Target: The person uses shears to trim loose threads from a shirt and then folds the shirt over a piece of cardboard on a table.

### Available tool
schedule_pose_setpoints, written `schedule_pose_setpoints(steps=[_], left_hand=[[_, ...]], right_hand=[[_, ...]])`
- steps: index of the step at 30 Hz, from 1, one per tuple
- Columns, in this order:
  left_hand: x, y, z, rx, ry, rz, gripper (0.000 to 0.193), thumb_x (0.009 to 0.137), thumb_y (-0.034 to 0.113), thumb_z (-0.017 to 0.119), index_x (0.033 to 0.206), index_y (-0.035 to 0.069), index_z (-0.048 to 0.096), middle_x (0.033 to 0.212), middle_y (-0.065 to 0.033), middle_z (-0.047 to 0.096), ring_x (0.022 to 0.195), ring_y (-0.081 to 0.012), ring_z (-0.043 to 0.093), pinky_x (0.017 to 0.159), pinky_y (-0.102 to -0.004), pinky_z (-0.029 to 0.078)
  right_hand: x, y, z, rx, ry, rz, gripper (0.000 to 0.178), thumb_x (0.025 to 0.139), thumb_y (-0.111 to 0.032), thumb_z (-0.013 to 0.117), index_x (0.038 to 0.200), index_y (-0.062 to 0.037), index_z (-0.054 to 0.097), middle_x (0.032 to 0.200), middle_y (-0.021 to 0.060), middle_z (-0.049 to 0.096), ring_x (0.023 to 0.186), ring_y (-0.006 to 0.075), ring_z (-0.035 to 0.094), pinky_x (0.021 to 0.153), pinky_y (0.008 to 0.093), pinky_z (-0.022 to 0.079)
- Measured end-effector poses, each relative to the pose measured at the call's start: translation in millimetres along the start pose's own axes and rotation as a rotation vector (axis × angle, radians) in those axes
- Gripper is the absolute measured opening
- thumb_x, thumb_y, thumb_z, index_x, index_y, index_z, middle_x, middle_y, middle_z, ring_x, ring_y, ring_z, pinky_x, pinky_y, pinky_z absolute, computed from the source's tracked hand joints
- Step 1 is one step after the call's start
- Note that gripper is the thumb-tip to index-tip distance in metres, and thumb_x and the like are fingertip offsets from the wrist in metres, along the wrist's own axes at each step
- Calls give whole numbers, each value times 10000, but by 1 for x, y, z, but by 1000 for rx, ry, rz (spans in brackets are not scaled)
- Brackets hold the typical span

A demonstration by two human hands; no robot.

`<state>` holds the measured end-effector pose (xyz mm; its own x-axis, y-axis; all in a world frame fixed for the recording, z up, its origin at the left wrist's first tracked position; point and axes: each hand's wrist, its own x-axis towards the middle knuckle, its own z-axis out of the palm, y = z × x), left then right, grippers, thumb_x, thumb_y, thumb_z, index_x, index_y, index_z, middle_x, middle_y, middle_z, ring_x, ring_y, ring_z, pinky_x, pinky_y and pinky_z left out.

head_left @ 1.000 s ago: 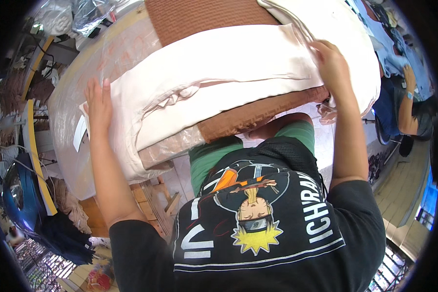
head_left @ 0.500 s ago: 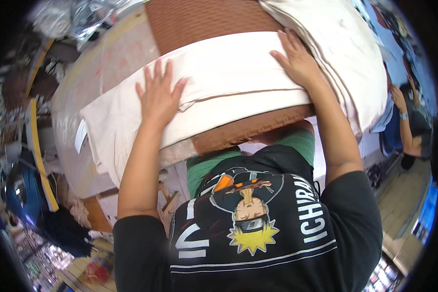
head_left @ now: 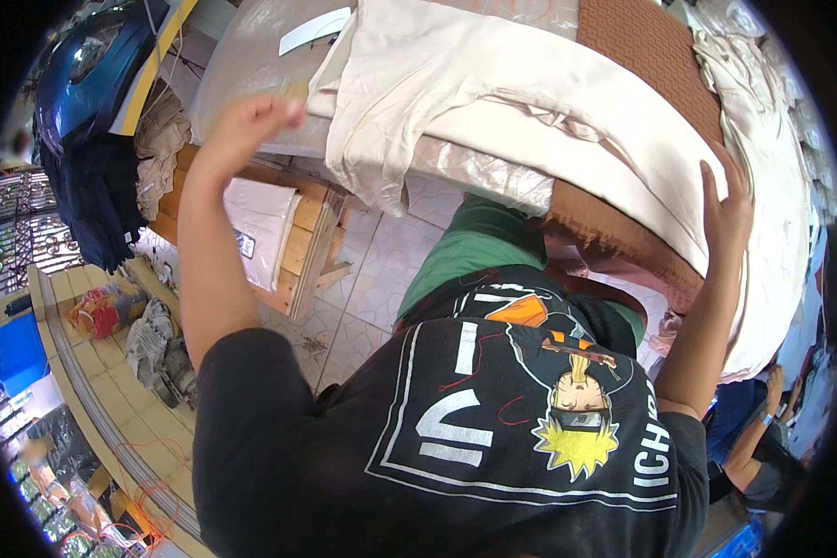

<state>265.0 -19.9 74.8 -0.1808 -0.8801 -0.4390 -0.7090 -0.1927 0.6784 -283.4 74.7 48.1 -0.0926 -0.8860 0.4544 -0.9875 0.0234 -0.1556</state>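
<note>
A long folded piece of cream cloth (head_left: 493, 60) lies across the plastic-covered and brown padded table top, its left end hanging loosely over the near edge. My left hand (head_left: 256, 121) is raised just left of that end, apart from the cloth. Its fingers are curled in, slightly blurred, and nothing shows in them. On the right end of the cloth rests my right hand (head_left: 730, 209), open, thumb apart from the fingers. A white card (head_left: 314, 31) lies on the plastic beyond the cloth's left end.
More cream cloth (head_left: 767, 186) is heaped at the right side of the table. A wooden stand (head_left: 302, 251) with a packaged pale garment (head_left: 260, 219) is below left. Dark clothing (head_left: 88, 195) hangs at far left. At lower right is another person's arm (head_left: 753, 442).
My view has swung left. My left hand has lifted off the cloth and moved past its left end, fingers curling. My right hand stays on the cloth's right part.
</note>
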Motion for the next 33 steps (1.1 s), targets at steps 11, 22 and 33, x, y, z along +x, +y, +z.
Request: schedule_pose_setpoints(steps=[11, 22, 33], left_hand=[[16, -108, 125, 49, -157, -103, 582, 806, 352, 671, 1196, -51, 517, 1057, -138, 635, 937, -207, 617, 872, -306, 457], [-64, 6, 109, -1156, -182, 51, 333, 925, 312, 510, 1119, 44, 550, 1006, -63, 632, 853, -137, 629, 738, -296, 516], [-2, 39, 55, -370, 58, 637, 532, 854, 365, 620, 1236, 18, 492, 1152, -108, 588, 1072, -214, 559, 933, -327, 421]], right_hand=[[-35, -219, 44, 664, -535, -750, 192, 798, -157, 627, 951, -42, 644, 881, 126, 638, 781, 328, 607, 721, 397, 489], [-56, -263, 2, 915, -645, -576, 1162, 531, -384, 861, 1425, -47, 201, 1393, 176, 348, 1129, 310, 505, 939, 383, 438], [36, -240, 6, 1088, -349, -50, 324, 787, -68, 645, 1109, -70, 614, 903, 72, 665, 793, 135, 628, 701, 274, 505]])
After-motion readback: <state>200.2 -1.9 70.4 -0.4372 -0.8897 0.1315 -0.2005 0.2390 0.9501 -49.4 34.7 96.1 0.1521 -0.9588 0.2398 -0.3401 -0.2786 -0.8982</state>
